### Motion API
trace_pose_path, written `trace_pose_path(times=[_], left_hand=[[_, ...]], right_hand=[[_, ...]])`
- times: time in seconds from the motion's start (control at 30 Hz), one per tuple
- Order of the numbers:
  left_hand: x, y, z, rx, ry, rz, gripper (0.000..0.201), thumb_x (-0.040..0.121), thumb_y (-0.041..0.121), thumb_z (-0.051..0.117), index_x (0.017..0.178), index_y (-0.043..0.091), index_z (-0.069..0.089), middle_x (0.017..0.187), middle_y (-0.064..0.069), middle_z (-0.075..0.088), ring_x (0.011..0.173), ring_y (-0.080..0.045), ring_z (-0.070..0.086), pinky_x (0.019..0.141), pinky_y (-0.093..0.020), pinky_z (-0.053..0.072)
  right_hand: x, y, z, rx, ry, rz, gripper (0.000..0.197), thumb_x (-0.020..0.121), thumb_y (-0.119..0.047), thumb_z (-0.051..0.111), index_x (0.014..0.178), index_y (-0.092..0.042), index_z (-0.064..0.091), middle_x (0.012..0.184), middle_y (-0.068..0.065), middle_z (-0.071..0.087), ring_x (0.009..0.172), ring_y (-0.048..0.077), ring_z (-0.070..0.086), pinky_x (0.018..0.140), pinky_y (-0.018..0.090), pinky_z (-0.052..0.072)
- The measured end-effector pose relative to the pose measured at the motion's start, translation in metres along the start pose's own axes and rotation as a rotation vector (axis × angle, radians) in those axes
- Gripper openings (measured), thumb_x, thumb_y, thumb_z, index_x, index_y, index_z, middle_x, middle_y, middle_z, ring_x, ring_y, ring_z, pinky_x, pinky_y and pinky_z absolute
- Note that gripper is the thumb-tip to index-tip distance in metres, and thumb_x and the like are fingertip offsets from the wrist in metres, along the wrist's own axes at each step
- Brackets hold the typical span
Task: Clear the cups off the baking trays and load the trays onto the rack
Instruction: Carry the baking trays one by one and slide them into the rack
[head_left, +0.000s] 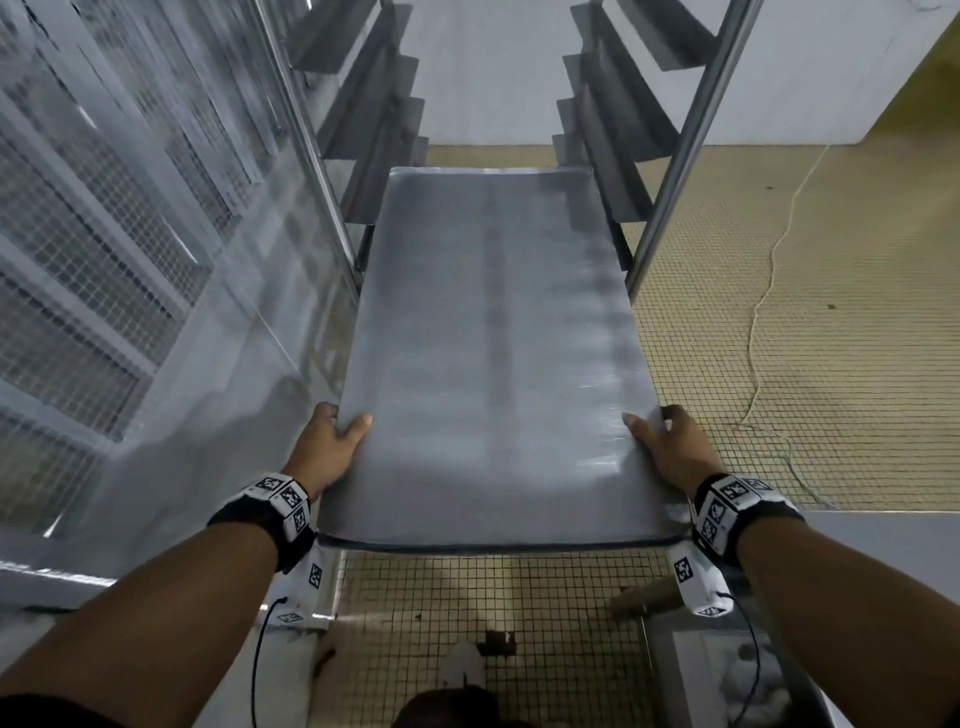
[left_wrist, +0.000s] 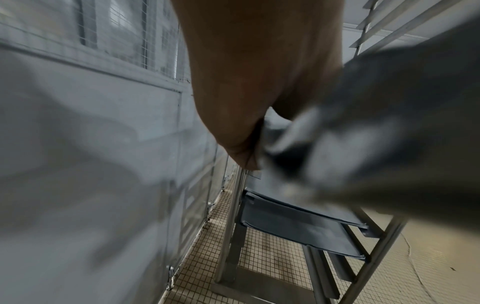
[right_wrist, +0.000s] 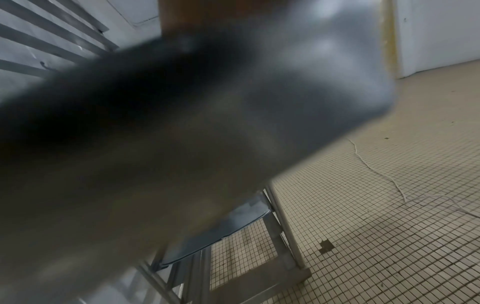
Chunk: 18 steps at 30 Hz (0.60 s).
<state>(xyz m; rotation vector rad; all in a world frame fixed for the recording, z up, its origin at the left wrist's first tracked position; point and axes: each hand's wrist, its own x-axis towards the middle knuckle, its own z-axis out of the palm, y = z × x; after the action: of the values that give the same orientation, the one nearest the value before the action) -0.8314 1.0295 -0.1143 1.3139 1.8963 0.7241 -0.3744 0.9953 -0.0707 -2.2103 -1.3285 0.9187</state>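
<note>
1. The near short edge of the baking tray (head_left: 493, 415) is seen closest, hanging over the tiled floor (head_left: 779, 364) with nothing under it. If the hold is lost here, this end is judged likely to drop and lever the far end off its supports.

2. The tray is gripped by the left hand (head_left: 332, 447) on its left long edge and by the right hand (head_left: 670, 447) on its right long edge, each thumb laid on the top face and the fingers curled underneath. Only the edges are held, so an uneven push from one side is judged enough to skew the tray and wedge it between the uprights.

3. No cups are seen on the tray; its surface is bare, so nothing can slide off it.

4. The left upright of the rack (head_left: 311, 156) is passed just beside the tray's left edge, and the wall panel (head_left: 130, 260) stands close by. Knuckles may be pinched there as the tray goes deeper.

5. The far end is already set between the angled side rails (head_left: 613, 156). Whether both edges sit on the same level cannot be told; a mismatch would leave the tray tilted and jammed.

6. Lower trays (left_wrist: 298, 226) are seen already loaded beneath, so a dropped tray would strike them.
</note>
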Motion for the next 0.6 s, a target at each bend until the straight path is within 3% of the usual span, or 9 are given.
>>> trace_pose_path(times=[0.17, 0.27, 0.6], left_hand=[[0.038, -0.004, 0.000, -0.001, -0.007, 0.004, 0.070, 0.072, 0.074, 0.060, 0.112, 0.016, 0.056, 0.103, -0.004, 0.072, 0.096, -0.024, 0.069, 0.093, -0.048, 0.054], [0.051, 0.004, -0.002, 0.011, -0.006, 0.001, 0.072, 0.078, 0.071, 0.061, 0.119, 0.013, 0.056, 0.109, -0.006, 0.070, 0.100, -0.025, 0.067, 0.096, -0.049, 0.053], [0.080, 0.024, -0.002, 0.039, -0.009, -0.018, 0.055, 0.087, 0.058, 0.065, 0.117, 0.013, 0.052, 0.110, -0.008, 0.068, 0.102, -0.028, 0.065, 0.095, -0.046, 0.052]], right_hand=[[0.022, -0.015, 0.003, 0.013, 0.004, 0.035, 0.073, 0.089, -0.063, 0.058, 0.137, -0.010, 0.047, 0.129, 0.011, 0.062, 0.116, 0.033, 0.059, 0.096, 0.043, 0.044], [0.033, -0.024, 0.004, 0.023, 0.008, 0.051, 0.073, 0.088, -0.065, 0.058, 0.137, -0.011, 0.048, 0.128, 0.010, 0.062, 0.116, 0.033, 0.060, 0.099, 0.045, 0.045], [0.057, -0.043, 0.007, 0.028, 0.026, 0.078, 0.072, 0.090, -0.062, 0.058, 0.138, -0.009, 0.046, 0.130, 0.013, 0.061, 0.117, 0.036, 0.058, 0.095, 0.044, 0.043]])
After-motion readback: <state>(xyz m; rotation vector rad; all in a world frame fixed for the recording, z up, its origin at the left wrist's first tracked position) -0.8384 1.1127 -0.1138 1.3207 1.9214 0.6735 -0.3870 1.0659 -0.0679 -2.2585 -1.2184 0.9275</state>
